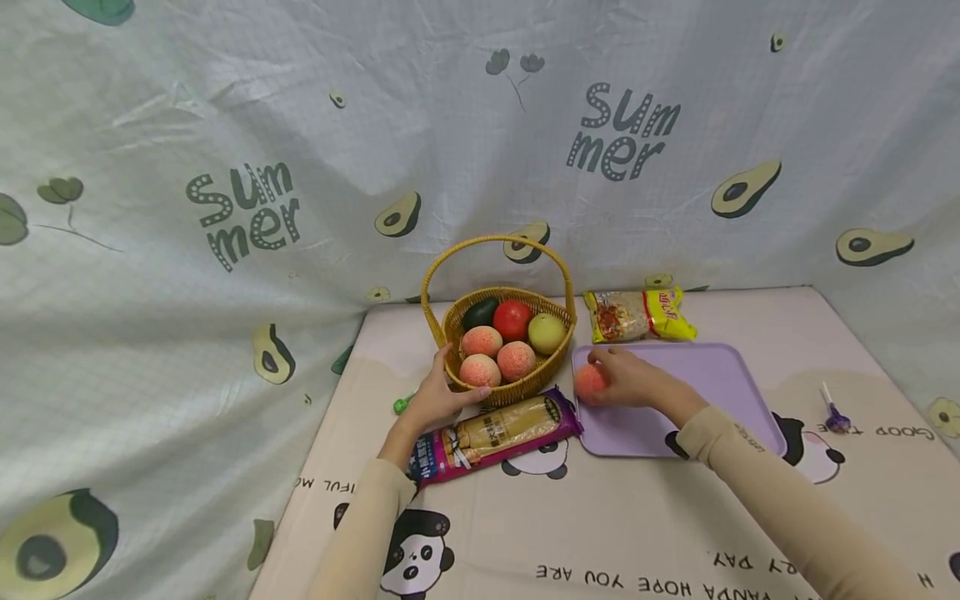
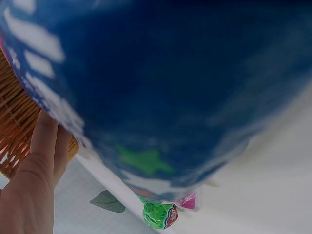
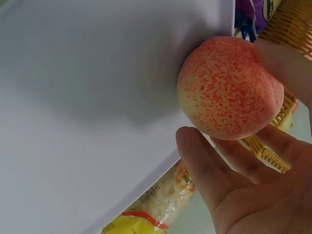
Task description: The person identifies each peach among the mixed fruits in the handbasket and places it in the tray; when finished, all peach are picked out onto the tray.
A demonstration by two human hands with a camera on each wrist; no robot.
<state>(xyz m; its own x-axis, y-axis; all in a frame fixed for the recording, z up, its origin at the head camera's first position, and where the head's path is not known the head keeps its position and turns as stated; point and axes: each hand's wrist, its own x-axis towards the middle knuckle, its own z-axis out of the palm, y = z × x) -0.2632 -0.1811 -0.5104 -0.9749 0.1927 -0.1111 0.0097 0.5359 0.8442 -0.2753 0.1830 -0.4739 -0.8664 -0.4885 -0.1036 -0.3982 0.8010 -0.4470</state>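
A wicker basket [image 1: 525, 387] with a tall handle holds several fruits: peaches [image 1: 480, 371], a red round fruit [image 1: 513, 320], a pale green one [image 1: 547, 333] and a dark green one [image 1: 480, 314]. My left hand [image 1: 437, 400] rests against the basket's front left side, thumb and fingers spread; some fingertips are hidden in the left wrist view. With my right hand [image 1: 633, 379] I hold another peach [image 3: 229, 87] between thumb and fingers, at the left end of a purple tray [image 1: 697, 371].
A long purple noodle packet [image 1: 502, 433] lies before the basket, under my left wrist. Behind the tray is a yellow food packet [image 1: 637, 315]. A green lollipop [image 2: 158, 214] lies left of the basket, a purple lollipop [image 1: 836, 417] right of the tray. A printed curtain [image 1: 465, 150] hangs behind.
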